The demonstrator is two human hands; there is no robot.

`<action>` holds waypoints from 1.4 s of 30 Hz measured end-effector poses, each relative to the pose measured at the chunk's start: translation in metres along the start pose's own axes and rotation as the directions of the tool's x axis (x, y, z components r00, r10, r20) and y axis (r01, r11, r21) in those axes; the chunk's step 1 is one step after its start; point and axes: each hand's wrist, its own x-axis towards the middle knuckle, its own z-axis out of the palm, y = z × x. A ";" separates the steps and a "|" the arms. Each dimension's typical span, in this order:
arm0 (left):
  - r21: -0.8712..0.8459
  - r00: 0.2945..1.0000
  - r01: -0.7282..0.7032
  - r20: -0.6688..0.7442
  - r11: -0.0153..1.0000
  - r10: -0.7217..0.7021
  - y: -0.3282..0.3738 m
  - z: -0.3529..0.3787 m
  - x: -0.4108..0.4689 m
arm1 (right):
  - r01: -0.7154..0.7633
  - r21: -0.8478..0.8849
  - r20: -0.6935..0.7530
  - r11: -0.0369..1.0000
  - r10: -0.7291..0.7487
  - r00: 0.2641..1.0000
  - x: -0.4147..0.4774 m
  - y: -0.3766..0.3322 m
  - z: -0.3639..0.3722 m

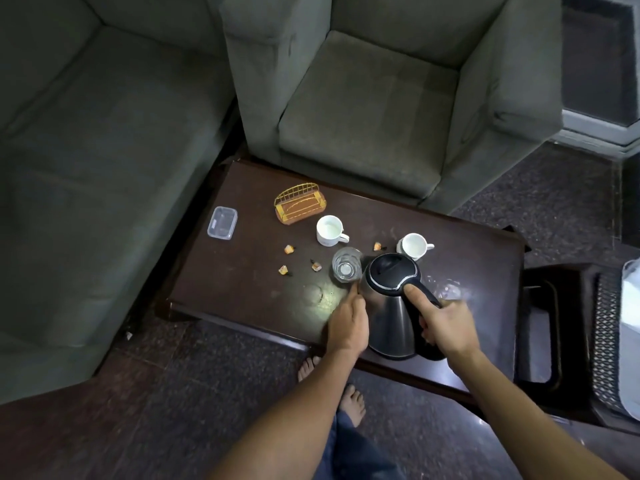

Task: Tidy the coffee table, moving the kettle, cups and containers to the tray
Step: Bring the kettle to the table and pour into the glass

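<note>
- Hands first: the right hand (pixel 446 327) is wrapped closed around the black handle of the kettle (pixel 391 306), thumb laid along the top of the handle toward the lid.
- The left hand (pixel 348 323) is loosely open, fingers stretched forward and resting against the kettle's steel side, fingertips close to the clear glass (pixel 346 268); it grips nothing.
- The kettle stands near the front edge of the coffee table (pixel 242 289), its base close to that edge; whether it is lifted off the surface cannot be told.
- The clear glass stands just left of the kettle's lid, touching or nearly touching it.
- One white cup (pixel 330 231) stands behind the glass, handle to the right; a second white cup (pixel 415 245) sits just behind the kettle, partly hidden by the lid.
- A clear plastic container (pixel 222 222) lies at the table's far left edge, well apart from the rest.
- A gold wire holder (pixel 300 203) stands near the back edge.
- Small orange wrapped sweets (pixel 289 249) are scattered on the middle of the table, left of the glass and beside the second cup.
- Open tabletop lies left of the left hand, toward the front left corner.
- A dark tray (pixel 540 330) sits to the right of the table, beside a mesh-patterned surface.
- The table is dark glossy wood with smudges and a bright glare spot.
- Grey sofas stand behind and to the left; the floor is dark speckled stone, with the person's bare feet (pixel 351 403) on it.
</note>
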 end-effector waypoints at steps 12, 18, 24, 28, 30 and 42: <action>-0.084 0.987 0.163 0.001 0.983 -0.163 -0.017 0.005 0.012 | -0.060 -0.185 0.039 0.981 0.069 0.997 0.010 -0.019 0.010; -0.055 0.970 0.241 0.013 0.969 -0.241 -0.024 0.009 0.018 | -0.083 -0.236 0.035 0.968 0.094 0.995 0.012 -0.029 0.013; -0.017 0.966 0.257 0.033 0.966 -0.257 -0.026 0.009 0.021 | -0.088 -0.287 0.036 0.954 0.102 0.994 0.012 -0.034 0.015; -0.032 0.960 0.279 0.039 0.960 -0.277 -0.028 0.009 0.023 | -0.083 -0.312 0.036 0.946 0.099 0.994 0.013 -0.039 0.018; -0.028 0.956 0.292 0.045 0.956 -0.290 -0.027 0.009 0.024 | -0.090 -0.323 0.034 0.942 0.106 0.994 0.013 -0.042 0.019; 0.141 0.969 0.217 0.089 0.966 -0.231 -0.021 0.006 0.024 | -0.078 -0.394 0.033 0.916 0.099 0.995 0.021 -0.055 0.021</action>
